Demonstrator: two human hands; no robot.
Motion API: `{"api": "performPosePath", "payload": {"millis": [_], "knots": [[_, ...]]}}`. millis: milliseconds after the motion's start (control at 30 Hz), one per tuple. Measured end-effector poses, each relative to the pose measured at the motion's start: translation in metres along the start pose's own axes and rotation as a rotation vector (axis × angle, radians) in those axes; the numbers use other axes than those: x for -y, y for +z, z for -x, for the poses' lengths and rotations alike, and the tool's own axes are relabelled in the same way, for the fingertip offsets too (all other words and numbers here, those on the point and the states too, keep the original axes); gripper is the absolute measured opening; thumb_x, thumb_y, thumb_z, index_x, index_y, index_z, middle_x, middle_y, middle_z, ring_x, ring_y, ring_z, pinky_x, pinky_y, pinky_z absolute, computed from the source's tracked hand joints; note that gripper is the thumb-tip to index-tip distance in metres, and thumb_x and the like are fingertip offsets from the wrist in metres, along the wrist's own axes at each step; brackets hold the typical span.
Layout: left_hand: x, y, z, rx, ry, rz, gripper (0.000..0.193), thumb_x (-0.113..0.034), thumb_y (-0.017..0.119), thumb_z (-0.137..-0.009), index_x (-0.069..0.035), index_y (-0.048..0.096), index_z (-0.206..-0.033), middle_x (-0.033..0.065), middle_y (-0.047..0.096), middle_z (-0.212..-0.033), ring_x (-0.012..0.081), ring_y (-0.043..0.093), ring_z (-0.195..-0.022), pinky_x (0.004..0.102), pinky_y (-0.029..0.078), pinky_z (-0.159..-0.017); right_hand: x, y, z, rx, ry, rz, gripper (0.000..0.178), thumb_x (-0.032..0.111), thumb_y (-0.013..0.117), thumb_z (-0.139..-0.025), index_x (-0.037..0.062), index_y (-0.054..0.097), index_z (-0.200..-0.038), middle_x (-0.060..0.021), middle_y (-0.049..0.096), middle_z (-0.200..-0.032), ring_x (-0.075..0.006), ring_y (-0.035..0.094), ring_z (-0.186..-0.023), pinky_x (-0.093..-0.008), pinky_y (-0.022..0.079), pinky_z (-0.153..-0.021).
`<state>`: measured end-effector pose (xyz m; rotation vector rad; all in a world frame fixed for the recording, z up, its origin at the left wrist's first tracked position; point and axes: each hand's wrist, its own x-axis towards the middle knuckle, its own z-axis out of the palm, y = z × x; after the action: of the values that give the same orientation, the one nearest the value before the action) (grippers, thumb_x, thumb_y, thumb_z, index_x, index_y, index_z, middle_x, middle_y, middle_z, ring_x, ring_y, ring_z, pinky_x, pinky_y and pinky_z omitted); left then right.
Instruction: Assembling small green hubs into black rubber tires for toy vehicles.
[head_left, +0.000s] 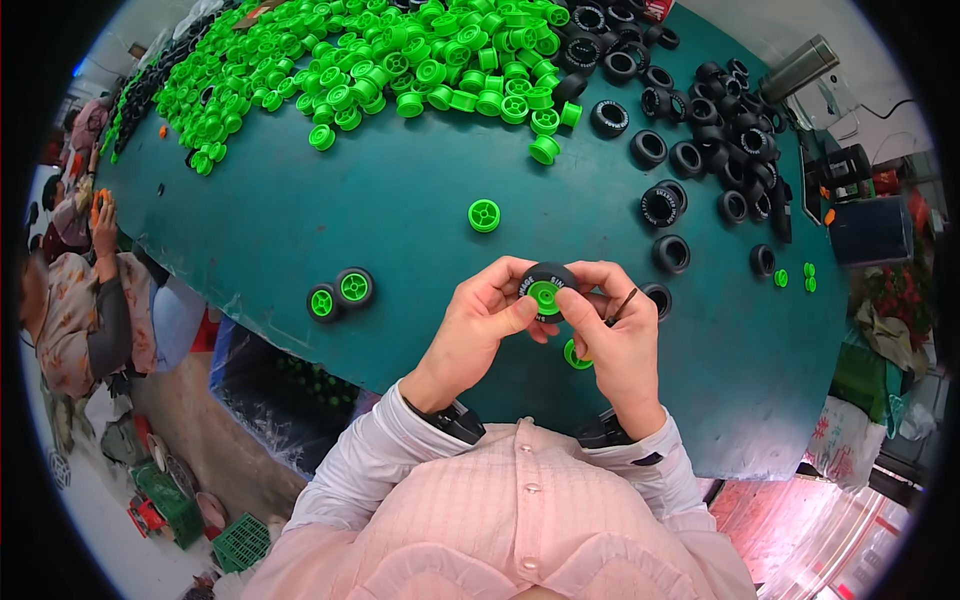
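Observation:
Close in front of my chest, both hands hold one small toy wheel (545, 290), a black rubber tyre around a bright green hub. My left hand (470, 325) grips its left side, the thumb pressed on the face. From the right, my right hand (622, 335) closes on it with the thumb at the hub. A thin dark stick-like piece shows between that hand's fingers; its kind is unclear. Partly hidden under the right hand lies a green hub (574, 356). Another loose green hub (484, 215) lies beyond the hands. Left of them are two tyred wheels (353, 287) side by side.
A large heap of green hubs (430, 72) covers the far side of the green table (300, 220). Black tyres (745, 140) are piled at the far right, with several scattered nearer. A metal flask (800, 65) stands behind them. Other people (75, 320) sit along the left edge.

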<state>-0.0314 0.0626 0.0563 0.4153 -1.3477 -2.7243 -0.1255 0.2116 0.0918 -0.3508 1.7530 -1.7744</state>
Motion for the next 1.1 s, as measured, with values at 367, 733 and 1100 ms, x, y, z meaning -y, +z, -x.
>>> {"api": "performPosePath", "payload": {"millis": [367,733,1100], "knots": [[-0.005,-0.011,0.0,0.033,-0.166,0.275,0.048,-0.024,0.065,-0.101,-0.002,0.049,-0.14,0.0143,0.063,-0.128,0.0284,0.067,-0.114,0.0415,0.056,-0.094,-0.015,0.008,-0.004,-0.095,-0.683,0.746,0.038,0.006,0.081,-0.078,0.0106,0.071,-0.114,-0.0085,0.063,-0.099,-0.0202,0.066,-0.07,-0.0328,0.051,-0.056],[-0.008,-0.009,0.002,-0.16,0.072,0.082,0.042,-0.013,0.061,-0.102,0.0,0.049,-0.141,0.022,0.059,-0.136,0.0324,0.064,-0.12,0.042,0.055,-0.102,-0.011,0.006,0.0,-0.023,-0.27,0.549,0.011,0.013,0.054,-0.105,0.0047,0.058,-0.111,-0.01,0.06,-0.073,-0.0224,0.06,-0.062,-0.0337,0.046,-0.058],[-0.002,0.0,0.004,-0.241,0.161,0.044,0.039,-0.012,0.063,-0.101,0.001,0.051,-0.136,0.0204,0.065,-0.128,0.0244,0.067,-0.113,0.0394,0.056,-0.099,-0.015,0.021,0.001,0.006,-0.354,0.594,0.012,0.013,0.054,-0.103,0.006,0.06,-0.11,-0.0083,0.062,-0.068,-0.0283,0.066,-0.06,-0.0391,0.048,-0.055]]}}
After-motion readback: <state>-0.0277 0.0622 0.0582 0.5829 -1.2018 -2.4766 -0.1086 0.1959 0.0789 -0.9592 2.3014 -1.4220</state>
